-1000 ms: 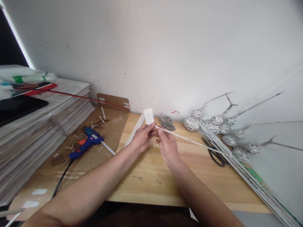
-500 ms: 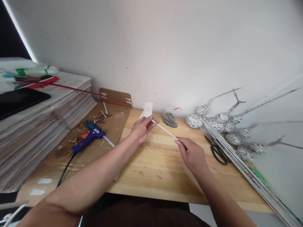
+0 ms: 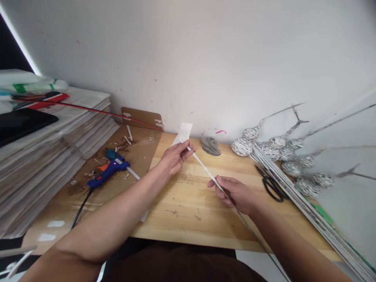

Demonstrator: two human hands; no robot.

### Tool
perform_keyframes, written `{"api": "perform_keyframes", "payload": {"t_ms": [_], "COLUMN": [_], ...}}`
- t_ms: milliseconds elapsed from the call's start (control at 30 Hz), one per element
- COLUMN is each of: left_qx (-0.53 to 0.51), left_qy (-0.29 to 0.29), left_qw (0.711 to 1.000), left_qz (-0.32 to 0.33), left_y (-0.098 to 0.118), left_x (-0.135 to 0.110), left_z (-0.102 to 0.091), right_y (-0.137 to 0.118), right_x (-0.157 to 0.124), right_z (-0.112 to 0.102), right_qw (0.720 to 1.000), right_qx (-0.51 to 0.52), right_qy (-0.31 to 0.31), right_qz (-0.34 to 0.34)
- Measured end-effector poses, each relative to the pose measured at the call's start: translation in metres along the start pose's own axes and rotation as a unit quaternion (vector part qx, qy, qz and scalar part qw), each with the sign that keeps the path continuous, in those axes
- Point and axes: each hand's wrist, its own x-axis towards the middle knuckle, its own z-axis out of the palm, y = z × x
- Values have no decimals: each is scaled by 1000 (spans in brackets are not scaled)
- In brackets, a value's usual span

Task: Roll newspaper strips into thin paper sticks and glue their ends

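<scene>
Between my hands a thin rolled paper stick (image 3: 202, 165) slants from the upper left down towards the lower right. My left hand (image 3: 177, 157) pinches its upper end, where a flat white paper strip (image 3: 185, 130) sticks out beyond the fingers. My right hand (image 3: 232, 192) is closed around the stick lower down, thumb and fingers in contact with it. Past my right wrist the stick's thin, darker tail runs on to the bottom edge of the view.
A blue glue gun (image 3: 110, 170) lies on stained cardboard (image 3: 88, 199) at the left, beside a tall newspaper stack (image 3: 79, 121). A grey cloth (image 3: 210, 146) rests near the wall. Black scissors (image 3: 272, 188), a bundle of paper sticks (image 3: 296, 203) and several woven paper balls (image 3: 242, 146) are at the right.
My right hand has turned palm-up and moved slightly down, its fingers now around the stick. More of the stick shows past my right wrist. My left hand stays nearly in place.
</scene>
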Motion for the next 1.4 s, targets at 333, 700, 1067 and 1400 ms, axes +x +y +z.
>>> {"api": "perform_keyframes", "payload": {"t_ms": [333,700,1067,1400], "left_qx": [10,9,33,41], "left_qy": [16,19,-5,1], "left_qw": [1000,999,999,998], "left_qz": [6,-35,-34,-38], "left_y": [-3,-1,-9,-15], "left_x": [0,0,-3,-3], "left_z": [-2,1,0,-2], "right_y": [3,10,-14,-18], "right_x": [8,4,47,63], "right_z": [18,7,34,40], "right_qw": [905,980,984,975], "right_qx": [-354,157,-98,-108], "right_qy": [159,-122,51,76], "right_qz": [-174,20,-139,-178]}}
